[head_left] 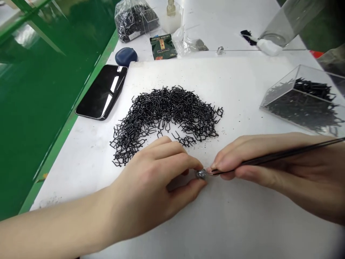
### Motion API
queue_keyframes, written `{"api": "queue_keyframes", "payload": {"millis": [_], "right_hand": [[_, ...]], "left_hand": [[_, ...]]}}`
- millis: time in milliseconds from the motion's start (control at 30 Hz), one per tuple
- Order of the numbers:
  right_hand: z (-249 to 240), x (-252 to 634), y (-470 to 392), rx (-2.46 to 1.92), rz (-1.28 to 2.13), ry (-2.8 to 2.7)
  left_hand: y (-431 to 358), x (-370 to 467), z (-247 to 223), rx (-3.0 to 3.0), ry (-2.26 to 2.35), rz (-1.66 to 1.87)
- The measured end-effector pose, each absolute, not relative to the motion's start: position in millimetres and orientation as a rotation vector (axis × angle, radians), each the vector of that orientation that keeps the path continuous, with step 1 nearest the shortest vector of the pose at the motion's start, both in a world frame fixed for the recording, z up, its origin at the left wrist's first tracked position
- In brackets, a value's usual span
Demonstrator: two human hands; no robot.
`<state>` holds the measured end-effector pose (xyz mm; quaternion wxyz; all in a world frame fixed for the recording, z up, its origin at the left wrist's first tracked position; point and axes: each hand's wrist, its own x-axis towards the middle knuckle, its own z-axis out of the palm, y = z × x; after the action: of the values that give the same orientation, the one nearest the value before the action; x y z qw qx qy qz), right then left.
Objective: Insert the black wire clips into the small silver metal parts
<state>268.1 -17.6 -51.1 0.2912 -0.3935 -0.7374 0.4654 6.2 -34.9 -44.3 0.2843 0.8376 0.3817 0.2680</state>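
Left hand [153,183]: finger and thumb pinch a metal piece [201,174], on the near side of black parts [172,102], apparently to steady it. Right hand [285,176]: fingers pressed round tweezers [285,154], tips perhaps touching the piece.

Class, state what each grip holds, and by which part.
Left grip: small silvery piece, by its opposite sides. Right grip: black tweezers, near the tips.

Shiny piece [201,174], perhaps metal, details indistinct
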Motion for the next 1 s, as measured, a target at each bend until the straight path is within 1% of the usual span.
{"api": "queue_keyframes", "payload": {"millis": [467,1000], "right_hand": [[-60.2,273.2,-18.2,-1.032,1.26,-2.024],[-58.1,272.8,-18.3,-1.025,1.246,-2.005]], "left_hand": [[-35.0,7.2,-46.8,2.252,1.056,0.693],[-37.5,7.4,-46.3,2.249,1.049,0.696]]}}
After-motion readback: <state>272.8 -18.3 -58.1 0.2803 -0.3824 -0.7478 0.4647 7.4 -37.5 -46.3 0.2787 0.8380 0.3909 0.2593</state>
